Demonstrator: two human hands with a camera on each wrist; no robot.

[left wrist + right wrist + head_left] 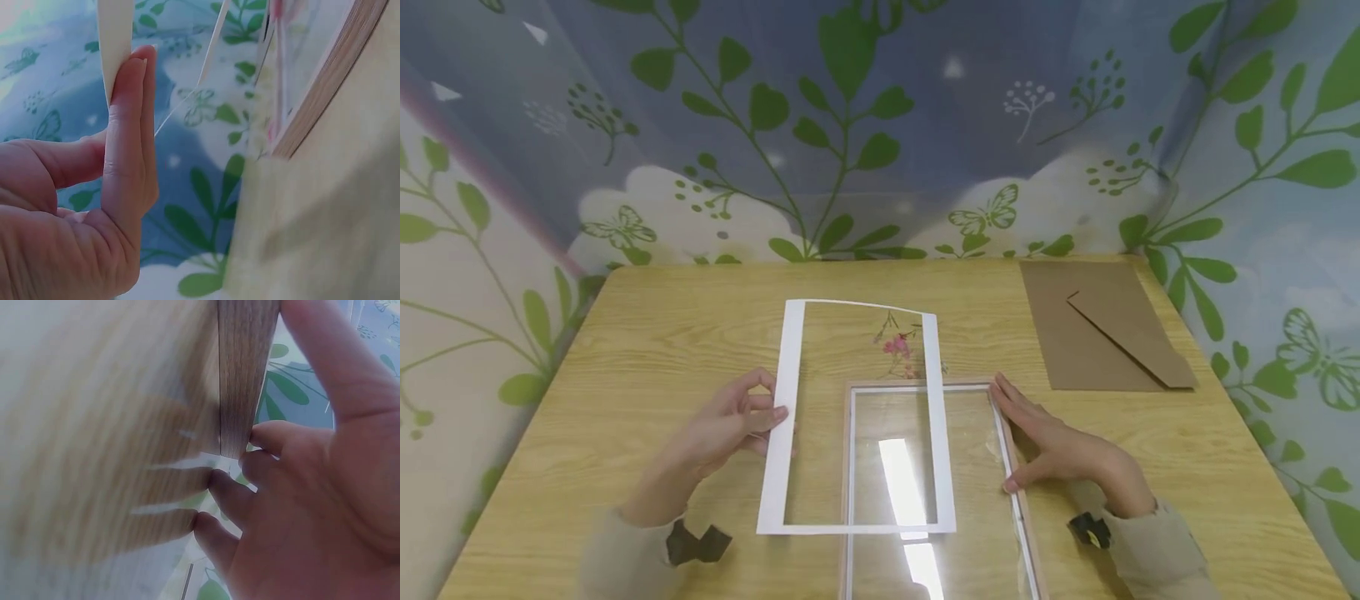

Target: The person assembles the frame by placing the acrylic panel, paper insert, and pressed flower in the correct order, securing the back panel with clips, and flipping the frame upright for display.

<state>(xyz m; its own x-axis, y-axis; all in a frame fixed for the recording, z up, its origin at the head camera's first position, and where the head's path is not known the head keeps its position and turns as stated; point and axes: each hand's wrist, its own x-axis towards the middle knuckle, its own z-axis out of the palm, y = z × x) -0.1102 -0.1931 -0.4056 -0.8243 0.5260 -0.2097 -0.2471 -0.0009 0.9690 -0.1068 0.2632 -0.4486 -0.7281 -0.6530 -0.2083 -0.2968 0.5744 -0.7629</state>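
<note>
My left hand (724, 425) pinches the left strip of a white rectangular mat (786, 400) between thumb and fingers. The mat is raised above the table and overlaps the upper left part of a wooden picture frame (1022, 521) in the head view. In the left wrist view, the mat (115, 44) stands edge-on over the fingertips. My right hand (1063, 450) rests at the frame's far right corner, thumb on the right rim and fingers spread by the corner. In the right wrist view, several fingertips touch the table beside the frame's wooden side (247, 375).
Small pink flowers (897, 343) on thin stems show through the mat's opening, beyond the frame. A brown backing board (1060, 333) with a folded-out stand flap (1138, 337) lies at the back right. Leaf-printed cloth (850, 125) closes in the wooden table (692, 333) behind and at the sides.
</note>
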